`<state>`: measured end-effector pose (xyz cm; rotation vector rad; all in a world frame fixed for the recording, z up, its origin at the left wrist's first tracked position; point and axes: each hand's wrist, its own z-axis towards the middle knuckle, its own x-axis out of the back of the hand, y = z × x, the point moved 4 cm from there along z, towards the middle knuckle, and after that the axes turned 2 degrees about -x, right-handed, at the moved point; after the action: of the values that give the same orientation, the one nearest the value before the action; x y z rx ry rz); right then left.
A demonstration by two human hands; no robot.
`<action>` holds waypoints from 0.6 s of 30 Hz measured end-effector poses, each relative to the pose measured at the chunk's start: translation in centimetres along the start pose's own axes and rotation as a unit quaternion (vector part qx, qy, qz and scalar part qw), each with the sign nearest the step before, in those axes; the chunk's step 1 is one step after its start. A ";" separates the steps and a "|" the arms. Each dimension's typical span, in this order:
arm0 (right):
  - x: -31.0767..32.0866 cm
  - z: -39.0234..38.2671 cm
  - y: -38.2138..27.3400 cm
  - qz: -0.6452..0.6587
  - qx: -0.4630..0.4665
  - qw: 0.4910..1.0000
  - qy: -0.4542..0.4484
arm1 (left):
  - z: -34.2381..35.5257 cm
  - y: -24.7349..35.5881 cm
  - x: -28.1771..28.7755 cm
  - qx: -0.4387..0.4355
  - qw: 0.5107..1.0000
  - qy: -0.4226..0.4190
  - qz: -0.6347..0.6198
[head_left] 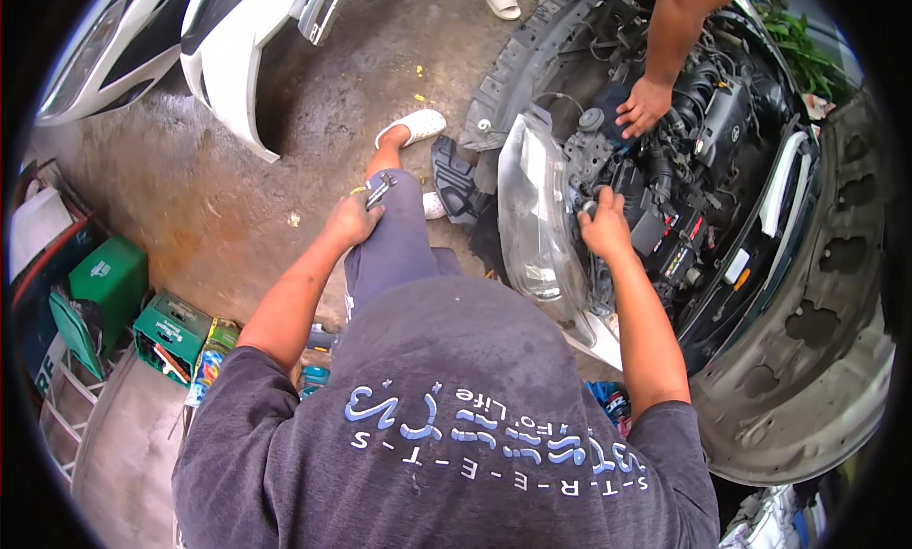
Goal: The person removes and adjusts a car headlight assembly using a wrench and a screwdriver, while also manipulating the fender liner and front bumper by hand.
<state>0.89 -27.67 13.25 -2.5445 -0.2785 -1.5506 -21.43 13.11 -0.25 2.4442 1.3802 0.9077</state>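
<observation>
My left hand (353,218) rests on my left thigh, closed around metal wrenches (382,188) whose ends stick out past the fingers. Over the front edge of the engine bay, my right hand (605,224) reaches behind the clear headlight (534,217). Its fingers curl round something small and dark there, largely hidden by the hand. Farther back, a co-worker's hand (643,105) lies with fingers spread on a dark part of the engine. A car battery (676,247) with a red strip sits to the right of my right hand.
The raised hood (836,293) curves along the right side. A white bumper (233,60) lies on the concrete floor (171,183) at far left. Green crates (173,332) stand at left. A black plastic piece (459,180) lies near my foot. Another person's sandal (502,0) shows at the top.
</observation>
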 end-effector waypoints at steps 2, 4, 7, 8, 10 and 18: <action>-0.3 0.5 -0.4 -0.018 0.002 1.000 0.005 | 0.0 -0.5 -0.3 -0.001 1.000 0.004 0.000; -1.3 1.0 1.4 -0.011 -0.032 0.999 0.035 | 0.3 -0.6 -0.6 -0.001 1.000 0.007 0.007; 0.0 1.9 0.0 0.253 -0.264 0.921 -0.133 | 0.2 -1.0 -1.1 0.015 1.000 -0.003 0.014; 1.0 1.5 -1.0 0.268 -0.242 0.922 -0.139 | 0.3 -0.5 -1.1 0.012 1.000 -0.003 0.014; -0.1 1.1 0.9 0.121 -0.100 0.986 -0.052 | 0.6 0.7 -1.5 0.000 0.998 -0.039 0.054; -2.3 2.4 3.4 0.123 -0.105 0.984 -0.077 | 5.0 11.5 -9.1 -0.238 0.965 -0.039 -0.098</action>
<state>2.75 -30.62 9.95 -2.7358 0.1899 -1.3590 -13.77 -0.09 -2.95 1.9284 1.1822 0.9524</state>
